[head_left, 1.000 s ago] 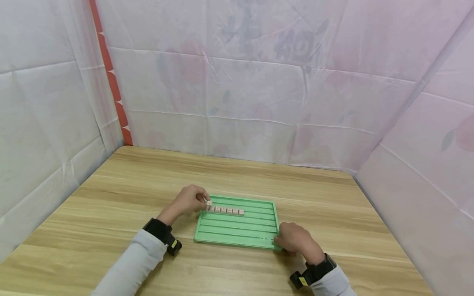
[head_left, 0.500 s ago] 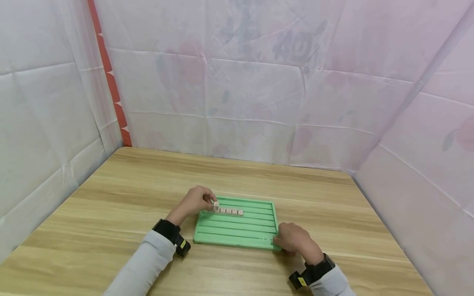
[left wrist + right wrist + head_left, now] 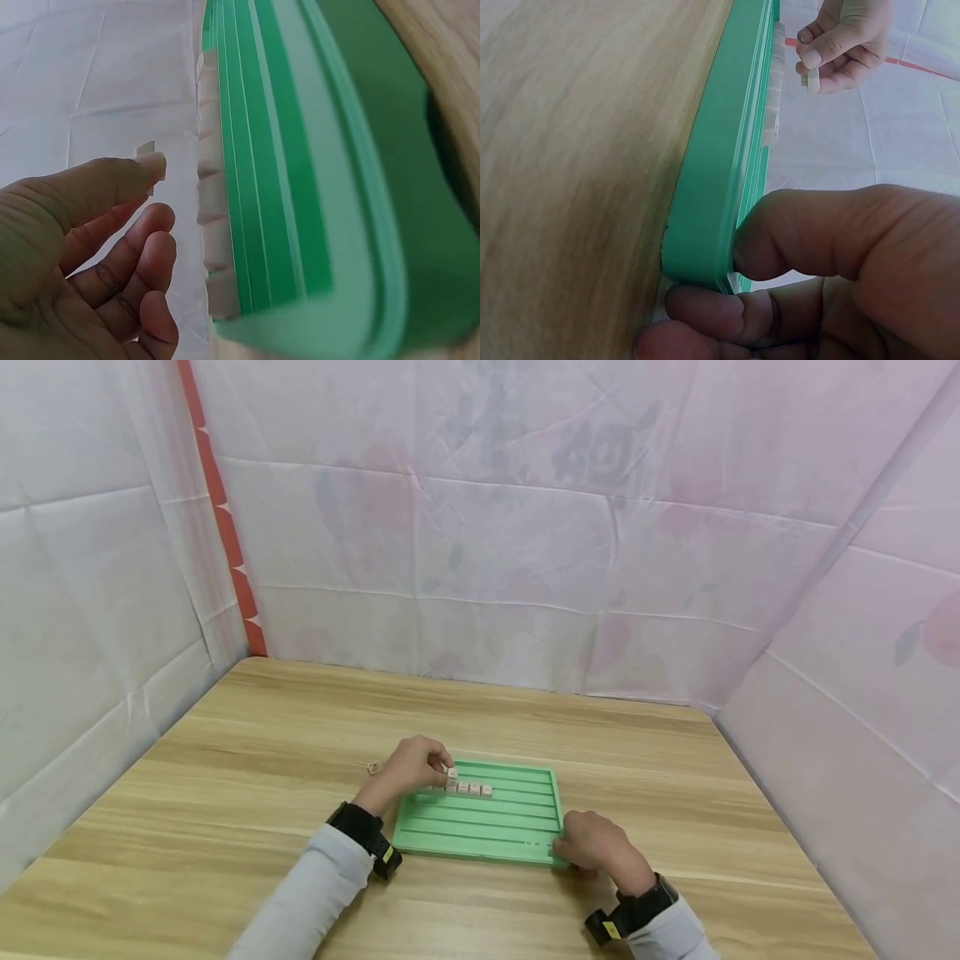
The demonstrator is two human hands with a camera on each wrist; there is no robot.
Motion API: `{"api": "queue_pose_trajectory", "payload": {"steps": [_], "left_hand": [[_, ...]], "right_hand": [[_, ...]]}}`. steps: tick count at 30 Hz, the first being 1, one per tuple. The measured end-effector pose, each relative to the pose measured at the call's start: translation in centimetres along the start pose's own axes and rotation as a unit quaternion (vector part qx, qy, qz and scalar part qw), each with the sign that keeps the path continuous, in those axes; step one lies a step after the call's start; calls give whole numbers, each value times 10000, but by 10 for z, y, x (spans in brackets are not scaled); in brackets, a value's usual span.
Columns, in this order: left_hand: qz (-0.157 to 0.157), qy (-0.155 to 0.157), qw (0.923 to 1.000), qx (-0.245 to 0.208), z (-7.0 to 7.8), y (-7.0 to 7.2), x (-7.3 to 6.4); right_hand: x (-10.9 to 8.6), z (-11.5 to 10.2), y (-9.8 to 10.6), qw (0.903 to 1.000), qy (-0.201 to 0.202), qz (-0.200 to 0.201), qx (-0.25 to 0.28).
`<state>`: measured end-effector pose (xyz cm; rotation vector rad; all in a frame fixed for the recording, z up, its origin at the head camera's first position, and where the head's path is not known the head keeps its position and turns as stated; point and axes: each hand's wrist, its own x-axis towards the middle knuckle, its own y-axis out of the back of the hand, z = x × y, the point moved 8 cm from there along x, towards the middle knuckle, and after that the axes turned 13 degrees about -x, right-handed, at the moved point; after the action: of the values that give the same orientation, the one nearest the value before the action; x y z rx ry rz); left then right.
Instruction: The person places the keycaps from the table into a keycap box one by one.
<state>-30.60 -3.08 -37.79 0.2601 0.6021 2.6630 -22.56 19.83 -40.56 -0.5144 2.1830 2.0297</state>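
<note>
A green grooved tray (image 3: pixel 480 828) lies on the table, with a row of small pale tiles (image 3: pixel 476 790) standing along one groove. Dark marks show on the tile faces. Above that row my left hand (image 3: pixel 411 765) pinches a single pale tile (image 3: pixel 146 150) between thumb and forefinger; its other fingers curl loosely beneath. The left end of the row is partly hidden behind this hand in the head view. At the near right corner of the tray, my right hand (image 3: pixel 596 841) grips the rim, thumb (image 3: pixel 761 240) on top and fingers underneath.
Just beyond the left wrist, a small pale outlined item (image 3: pixel 374 767) lies on the wooden table (image 3: pixel 525 910). White patterned sheets (image 3: pixel 517 543) enclose the table's back and sides. A red strip (image 3: pixel 225 518) runs down the back left corner.
My left hand has moved right along the row with the pinched tile, and the small outlined item behind its wrist has come into view. The right hand stays on the tray's corner.
</note>
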Motion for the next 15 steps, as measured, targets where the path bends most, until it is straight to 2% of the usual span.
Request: {"api": "queue_pose_trajectory", "payload": {"steps": [7, 15], "left_hand": [[-81, -275, 9992, 291, 9, -15, 9], [-157, -246, 9989, 378, 12, -27, 12]], "right_hand": [[-1, 2, 0, 10000, -58, -20, -35], [0, 1, -2, 10000, -50, -11, -19]]}}
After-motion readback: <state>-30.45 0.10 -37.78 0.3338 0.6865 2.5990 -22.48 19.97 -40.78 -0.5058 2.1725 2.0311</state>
